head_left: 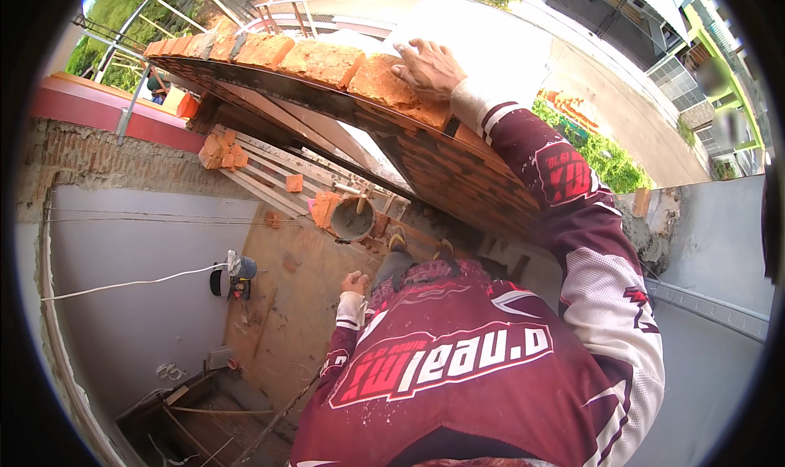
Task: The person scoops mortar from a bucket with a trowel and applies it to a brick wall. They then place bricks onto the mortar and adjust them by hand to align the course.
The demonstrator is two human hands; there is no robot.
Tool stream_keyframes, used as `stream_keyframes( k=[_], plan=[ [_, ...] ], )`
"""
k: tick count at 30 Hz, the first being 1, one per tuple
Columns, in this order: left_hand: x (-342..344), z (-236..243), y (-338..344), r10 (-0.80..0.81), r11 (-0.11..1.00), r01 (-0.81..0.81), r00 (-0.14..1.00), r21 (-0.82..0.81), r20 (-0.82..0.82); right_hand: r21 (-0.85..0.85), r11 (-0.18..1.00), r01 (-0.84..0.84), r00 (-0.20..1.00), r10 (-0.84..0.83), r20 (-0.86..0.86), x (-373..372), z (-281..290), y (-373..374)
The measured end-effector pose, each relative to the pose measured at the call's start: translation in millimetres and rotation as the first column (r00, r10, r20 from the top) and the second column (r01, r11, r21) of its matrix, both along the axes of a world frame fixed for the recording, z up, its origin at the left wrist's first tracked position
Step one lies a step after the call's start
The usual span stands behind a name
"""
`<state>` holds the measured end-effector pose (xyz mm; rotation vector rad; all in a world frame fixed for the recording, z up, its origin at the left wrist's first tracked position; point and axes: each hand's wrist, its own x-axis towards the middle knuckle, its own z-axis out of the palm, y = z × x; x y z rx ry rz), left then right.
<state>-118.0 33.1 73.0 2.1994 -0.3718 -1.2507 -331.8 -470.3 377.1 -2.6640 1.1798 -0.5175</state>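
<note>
My right hand (431,71) is over an orange brick (384,81) on top of the brick wall (466,172). Its thumb and fingers lie around the brick's upper faces, gripping it. Other bricks (319,61) run in a row along the wall's top edge to the left. Down at my left side hangs my left hand (355,283), its fingers curled closed with nothing seen in them. Ahead of it stands a bucket (374,226) of grey mortar, with a wooden-handled tool (361,202) at its rim.
Loose bricks (221,150) and broken pieces lie on planks (266,177) beside the wall. Below is a board floor (278,303) with an open pit (204,418) at lower left. A cord (139,284) crosses to a power tool (241,287). Beyond the wall runs a street (605,99).
</note>
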Motion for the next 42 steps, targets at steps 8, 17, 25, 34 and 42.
stream_keyframes(
  k=[8, 17, 25, 34, 42],
  plan=[
    [8.8, -50.8, 130.5, -0.157, 0.958, 0.133, 0.985, 0.254, 0.077, 0.219, 0.974, -0.058, 0.996, 0.072, -0.058, -4.8, 10.9, 11.6],
    [-13.1, -44.8, 133.6, -0.312, 0.896, 0.278, 0.949, 0.347, 0.044, 0.260, 0.961, -0.093, 0.990, 0.118, -0.081, -8.4, 19.1, 10.3],
    [-15.2, -52.3, 111.3, -0.328, 0.902, 0.301, 0.944, 0.310, 0.040, 0.217, 0.972, -0.090, 0.989, 0.112, -0.093, -9.3, 12.8, 9.2],
    [6.7, -22.9, 96.2, -0.441, 0.814, 0.437, 0.894, 0.384, -0.084, -0.220, 0.930, -0.294, 0.818, 0.364, 0.446, 1.8, 38.1, 116.1],
    [37.5, 64.4, -37.9, -0.402, 0.835, 0.455, 0.889, 0.310, -0.221, 0.929, 0.371, -0.007, 0.998, 0.055, -0.015, -95.9, -262.4, 294.0]
  ],
)
